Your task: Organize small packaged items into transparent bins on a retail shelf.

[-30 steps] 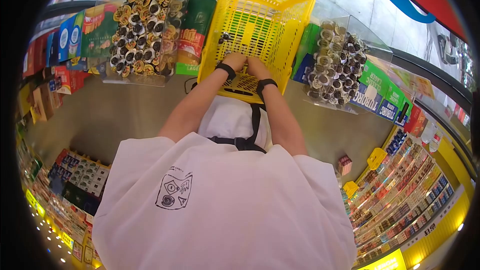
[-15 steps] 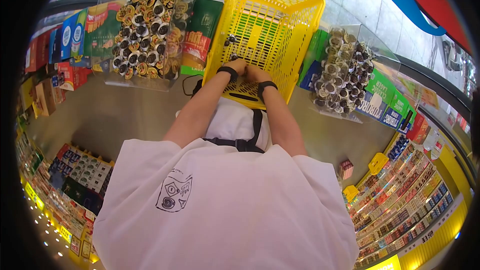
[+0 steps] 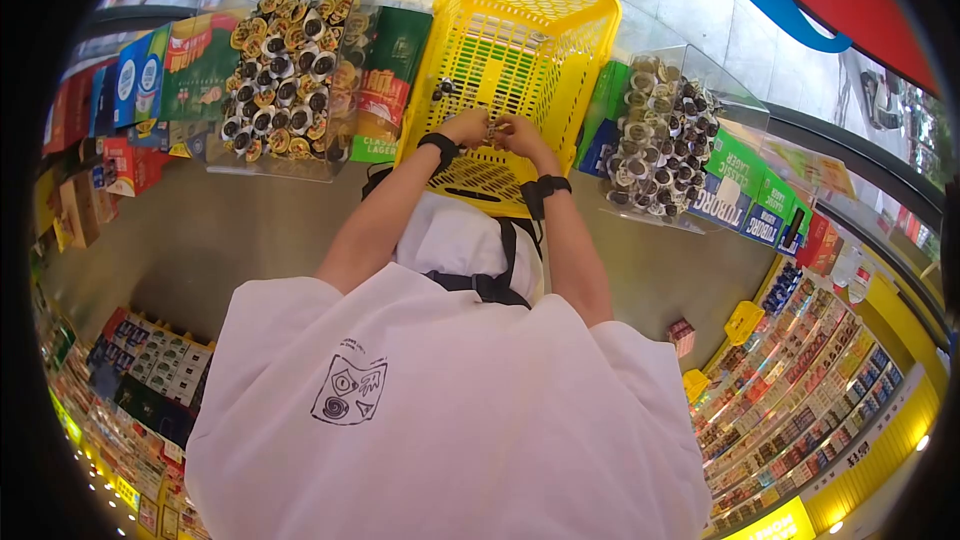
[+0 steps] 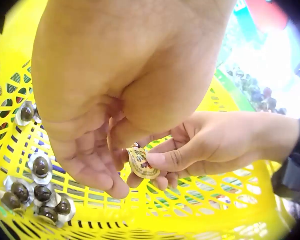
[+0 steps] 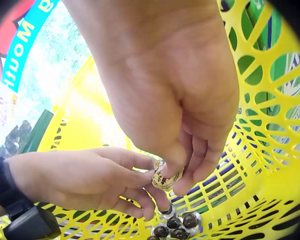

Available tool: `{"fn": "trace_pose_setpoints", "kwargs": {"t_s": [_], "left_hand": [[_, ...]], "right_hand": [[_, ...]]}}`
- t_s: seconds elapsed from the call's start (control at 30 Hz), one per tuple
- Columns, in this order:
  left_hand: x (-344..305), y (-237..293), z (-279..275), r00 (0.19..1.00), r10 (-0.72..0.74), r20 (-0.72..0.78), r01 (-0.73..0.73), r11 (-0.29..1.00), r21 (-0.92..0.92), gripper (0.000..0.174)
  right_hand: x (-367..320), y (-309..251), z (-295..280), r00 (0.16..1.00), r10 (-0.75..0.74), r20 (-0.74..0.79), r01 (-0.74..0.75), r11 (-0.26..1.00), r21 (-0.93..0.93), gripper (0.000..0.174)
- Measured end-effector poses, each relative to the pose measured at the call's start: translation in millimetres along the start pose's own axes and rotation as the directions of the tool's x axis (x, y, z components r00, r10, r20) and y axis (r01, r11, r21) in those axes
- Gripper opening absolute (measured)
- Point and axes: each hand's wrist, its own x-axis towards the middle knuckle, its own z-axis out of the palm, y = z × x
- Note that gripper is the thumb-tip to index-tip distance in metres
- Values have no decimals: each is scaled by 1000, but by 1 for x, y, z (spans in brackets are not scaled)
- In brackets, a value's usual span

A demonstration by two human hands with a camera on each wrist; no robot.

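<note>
My left hand (image 3: 465, 128) and right hand (image 3: 521, 137) meet low over the yellow shopping basket (image 3: 588, 70). Between them is a small snack cup with a round, gold printed lid (image 4: 143, 162). The right thumb and fingers pinch its lid side in the left wrist view. From the other side, the left thumb and fingertips grip its edge, as the right wrist view shows; the lid (image 5: 165, 176) faces sideways there. Several small clear cups with dark round contents (image 4: 41, 166) lie on the basket floor, beside and below the left hand.
Left of the basket stands a clear bin (image 3: 285, 80) of gold-lidded and dark cups. Another clear bin (image 3: 665, 140) of similar cups is on the right. Green and blue beer cartons (image 3: 745, 180) support the bins. Stocked shelves (image 3: 800, 380) curve along the lower right.
The hands have drawn slightly apart, with the right wrist turned outward and its dark band more visible. The basket and bins have shifted a little left and down in the head view since half a second ago.
</note>
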Motion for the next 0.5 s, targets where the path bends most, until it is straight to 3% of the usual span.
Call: {"fn": "trace_pose_setpoints", "kwargs": {"t_s": [0.07,0.23,0.3,0.37,0.5], "left_hand": [[-21,28,-8,994,-76,-83,60,981,-182,22],[-44,60,-18,991,25,-133,-39,994,-104,34],[-52,72,-20,987,45,-156,-63,992,-113,37],[-53,72,-20,963,171,-208,-170,985,25,34],[-51,65,-10,914,192,-357,-206,979,-1,30]], "right_hand": [[1,10,-2,999,-22,-31,23,998,51,32],[-18,-13,-10,993,-59,-104,70,992,103,22],[-25,-23,-11,963,-180,-198,172,983,-56,20],[-33,-35,-10,949,-226,-220,210,973,-93,20],[-40,-40,-8,876,-409,-257,360,907,-218,21]]}}
